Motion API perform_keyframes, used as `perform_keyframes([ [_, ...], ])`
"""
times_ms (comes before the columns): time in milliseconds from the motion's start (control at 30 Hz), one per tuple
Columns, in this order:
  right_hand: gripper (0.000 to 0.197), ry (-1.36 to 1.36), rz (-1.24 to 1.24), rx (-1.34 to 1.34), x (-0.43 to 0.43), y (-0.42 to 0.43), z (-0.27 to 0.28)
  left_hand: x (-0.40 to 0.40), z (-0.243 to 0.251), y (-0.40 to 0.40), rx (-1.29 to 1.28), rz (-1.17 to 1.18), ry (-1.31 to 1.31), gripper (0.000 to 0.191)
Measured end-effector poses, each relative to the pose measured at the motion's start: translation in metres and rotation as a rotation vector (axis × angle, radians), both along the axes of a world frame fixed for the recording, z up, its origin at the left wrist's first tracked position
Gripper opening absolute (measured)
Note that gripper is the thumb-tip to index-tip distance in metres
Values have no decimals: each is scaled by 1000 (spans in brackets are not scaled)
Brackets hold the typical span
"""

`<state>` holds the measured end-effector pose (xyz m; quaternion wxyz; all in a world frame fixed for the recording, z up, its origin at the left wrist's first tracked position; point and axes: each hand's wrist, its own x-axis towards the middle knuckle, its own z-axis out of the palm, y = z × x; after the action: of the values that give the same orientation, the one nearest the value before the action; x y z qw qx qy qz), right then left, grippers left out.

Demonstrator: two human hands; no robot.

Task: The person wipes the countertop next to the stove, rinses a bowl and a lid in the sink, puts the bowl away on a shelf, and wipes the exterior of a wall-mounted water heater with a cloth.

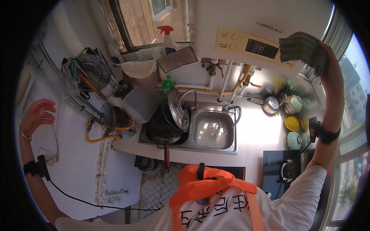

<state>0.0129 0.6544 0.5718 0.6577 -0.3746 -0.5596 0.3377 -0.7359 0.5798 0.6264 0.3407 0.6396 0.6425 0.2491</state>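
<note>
My right hand [329,59] is raised at the upper right and grips a green and brown patterned cloth [302,47]. The cloth hangs at the lower right corner of a white water heater [231,17], over the end of its cream control panel [225,39]; whether it touches the panel I cannot tell. My left hand [39,115] is lifted at the far left in front of the white wall, fingers bent and apart, holding nothing. A bracelet circles the left wrist, and each forearm wears a black strap with a cable.
Below the heater are pipes and valves with red levers [222,72]. A steel double sink [214,134] holds a wok and lids [177,109] on its left side. Bowls [292,141], a saucepan [270,105] and a gas hob [268,166] stand at right. A spray bottle [170,43] stands by the window.
</note>
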Motion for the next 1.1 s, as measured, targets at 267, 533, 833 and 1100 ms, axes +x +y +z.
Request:
perform_keyframes([
  [267, 27, -473, -410, 403, 80, -14, 198, 282, 114, 165, 1020, -334, -492, 58],
  [533, 24, -167, -752, 699, -64, 5, 245, 463, 116, 164, 937, -618, -776, 56],
  [833, 24, 225, -66, 490, -147, 37, 186, 515, 155, 150, 573, -758, -928, 47],
  [1100, 25, 335, 248, 641, -117, 48, 202, 537, 162, 130, 1114, -555, 36, 35],
])
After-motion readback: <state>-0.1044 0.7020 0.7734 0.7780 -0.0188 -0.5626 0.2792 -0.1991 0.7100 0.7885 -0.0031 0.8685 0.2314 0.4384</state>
